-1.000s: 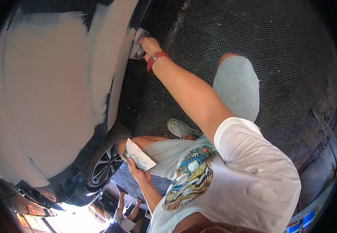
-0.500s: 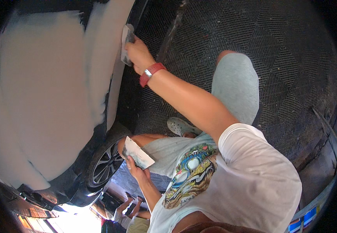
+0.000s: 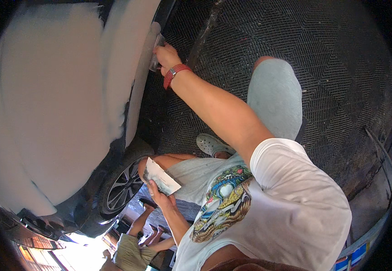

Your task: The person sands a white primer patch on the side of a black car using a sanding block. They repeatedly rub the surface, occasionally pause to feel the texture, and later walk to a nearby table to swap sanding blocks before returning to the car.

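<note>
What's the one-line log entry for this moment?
right hand: presses spreader on car panel | left hand: holds flat putty blade

No packages, labels or screens show in this view. The only sign-like item is a strip with blue, red and yellow panels (image 3: 356, 256) along the lower right rim, beside the dark floor mat (image 3: 331, 67); its markings are too small to read.

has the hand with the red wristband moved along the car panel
Yes. The right hand with its spreader has slid left along the white-filled car panel, away from the wheel.
</note>
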`<action>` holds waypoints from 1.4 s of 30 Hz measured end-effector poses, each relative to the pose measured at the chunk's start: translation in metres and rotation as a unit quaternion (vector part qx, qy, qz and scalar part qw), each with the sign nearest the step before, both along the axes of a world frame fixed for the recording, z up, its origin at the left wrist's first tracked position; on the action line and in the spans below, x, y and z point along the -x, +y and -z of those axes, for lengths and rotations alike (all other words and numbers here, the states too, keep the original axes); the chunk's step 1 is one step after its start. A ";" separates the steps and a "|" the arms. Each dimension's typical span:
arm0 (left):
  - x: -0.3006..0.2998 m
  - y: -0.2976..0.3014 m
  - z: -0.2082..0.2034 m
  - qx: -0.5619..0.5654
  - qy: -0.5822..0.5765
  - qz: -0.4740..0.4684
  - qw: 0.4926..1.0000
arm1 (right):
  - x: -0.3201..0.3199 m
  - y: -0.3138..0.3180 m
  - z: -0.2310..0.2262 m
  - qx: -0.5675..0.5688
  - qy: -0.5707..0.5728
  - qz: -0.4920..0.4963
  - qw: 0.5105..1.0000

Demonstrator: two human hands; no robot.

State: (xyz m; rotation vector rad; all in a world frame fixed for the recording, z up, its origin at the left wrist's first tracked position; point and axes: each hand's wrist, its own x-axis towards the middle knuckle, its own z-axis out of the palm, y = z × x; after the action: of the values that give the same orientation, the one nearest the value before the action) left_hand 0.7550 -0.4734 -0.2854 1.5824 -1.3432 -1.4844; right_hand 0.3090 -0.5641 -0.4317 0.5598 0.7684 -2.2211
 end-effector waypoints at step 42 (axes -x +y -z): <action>-0.006 -0.002 0.002 -0.003 0.022 -0.006 1.000 | 0.015 0.034 0.004 -0.114 0.015 -0.074 0.991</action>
State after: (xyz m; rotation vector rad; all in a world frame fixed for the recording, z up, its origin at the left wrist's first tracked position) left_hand 0.7612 -0.4751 -0.2869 1.5511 -1.3030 -1.5091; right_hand 0.2936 -0.5304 -0.4356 0.5602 1.0554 -2.0229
